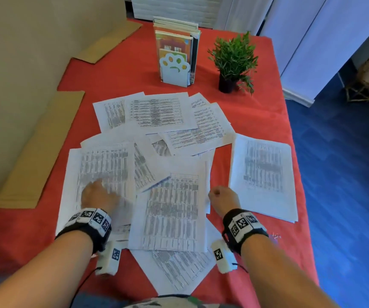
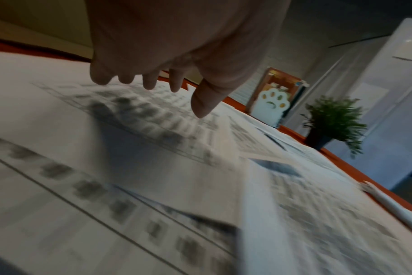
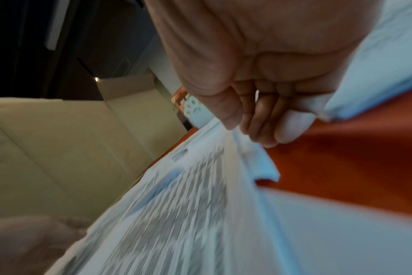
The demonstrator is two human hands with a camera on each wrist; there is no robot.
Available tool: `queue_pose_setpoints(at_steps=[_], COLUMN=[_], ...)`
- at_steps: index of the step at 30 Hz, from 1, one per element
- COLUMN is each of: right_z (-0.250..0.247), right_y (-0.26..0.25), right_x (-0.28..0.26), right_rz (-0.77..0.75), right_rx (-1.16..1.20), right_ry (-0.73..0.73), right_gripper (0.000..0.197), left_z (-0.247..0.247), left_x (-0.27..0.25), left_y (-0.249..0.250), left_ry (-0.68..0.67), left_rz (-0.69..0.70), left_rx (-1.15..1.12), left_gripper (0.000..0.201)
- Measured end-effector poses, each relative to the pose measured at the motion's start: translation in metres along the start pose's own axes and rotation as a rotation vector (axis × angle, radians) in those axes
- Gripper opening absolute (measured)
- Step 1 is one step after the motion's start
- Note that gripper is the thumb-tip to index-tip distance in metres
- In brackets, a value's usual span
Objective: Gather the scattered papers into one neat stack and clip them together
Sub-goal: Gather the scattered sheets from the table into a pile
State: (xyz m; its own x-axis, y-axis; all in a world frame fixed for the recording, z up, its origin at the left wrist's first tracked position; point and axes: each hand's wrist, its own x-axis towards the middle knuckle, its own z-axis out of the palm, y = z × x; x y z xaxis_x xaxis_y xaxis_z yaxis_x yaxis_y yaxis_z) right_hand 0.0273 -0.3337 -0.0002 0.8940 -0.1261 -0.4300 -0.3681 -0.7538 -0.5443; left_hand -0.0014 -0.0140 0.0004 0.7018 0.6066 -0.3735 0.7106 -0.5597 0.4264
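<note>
Several printed sheets (image 1: 156, 112) lie scattered and overlapping on a red tablecloth (image 1: 256, 107). My left hand (image 1: 99, 194) rests on a large table-print sheet (image 1: 103, 167) at the left. In the left wrist view its fingers point down, the left hand (image 2: 176, 96) touching that sheet (image 2: 134, 115). My right hand (image 1: 220, 195) is at the right edge of the centre sheet (image 1: 174, 210). In the right wrist view the right hand (image 3: 244, 130) pinches that sheet's edge (image 3: 188, 186) between thumb and curled fingers. A squared stack of papers (image 1: 263, 176) lies just right of it.
A paw-shaped book holder (image 1: 175, 67) with books and a small potted plant (image 1: 234, 56) stand behind the papers. Flat cardboard pieces (image 1: 39, 152) lie along the left side. The table's right edge drops to a blue floor (image 1: 345, 174).
</note>
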Motion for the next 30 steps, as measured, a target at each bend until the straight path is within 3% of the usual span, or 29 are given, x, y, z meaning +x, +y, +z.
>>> queue_pose_setpoints(at_steps=[5, 11, 14, 17, 20, 24, 28, 30], right_z=[0.035, 0.031, 0.032, 0.035, 0.029, 0.021, 0.024, 0.029], right_y=[-0.013, -0.025, -0.026, -0.027, -0.023, -0.009, -0.003, -0.007], right_x=[-0.018, -0.014, -0.015, -0.018, -0.021, -0.031, -0.043, -0.051], right_rz=[0.074, 0.138, 0.155, 0.155, 0.208, 0.242, 0.198, 0.157], right_rx=[0.028, 0.105, 0.190, 0.210, 0.140, 0.033, -0.078, -0.067], right_ry=[-0.061, 0.159, 0.185, 0.175, 0.169, 0.018, -0.055, -0.082], right_gripper=[0.024, 0.005, 0.019, 0.026, 0.024, 0.020, 0.015, 0.017], left_z=[-0.029, -0.045, -0.048, -0.050, -0.053, -0.050, -0.039, -0.035], left_x=[0.028, 0.043, 0.045, 0.042, 0.043, 0.057, 0.066, 0.068], left_y=[-0.033, -0.055, -0.055, -0.048, -0.039, -0.027, -0.013, -0.003], left_ry=[0.002, -0.031, 0.041, 0.132, 0.087, -0.034, -0.098, -0.093], left_rz=[-0.090, -0.021, 0.034, 0.077, 0.037, -0.029, -0.048, -0.048], left_rx=[0.069, 0.099, -0.044, -0.264, -0.272, -0.314, -0.333, -0.320], left_gripper=[0.077, 0.100, 0.104, 0.080, 0.044, 0.029, 0.026, 0.035])
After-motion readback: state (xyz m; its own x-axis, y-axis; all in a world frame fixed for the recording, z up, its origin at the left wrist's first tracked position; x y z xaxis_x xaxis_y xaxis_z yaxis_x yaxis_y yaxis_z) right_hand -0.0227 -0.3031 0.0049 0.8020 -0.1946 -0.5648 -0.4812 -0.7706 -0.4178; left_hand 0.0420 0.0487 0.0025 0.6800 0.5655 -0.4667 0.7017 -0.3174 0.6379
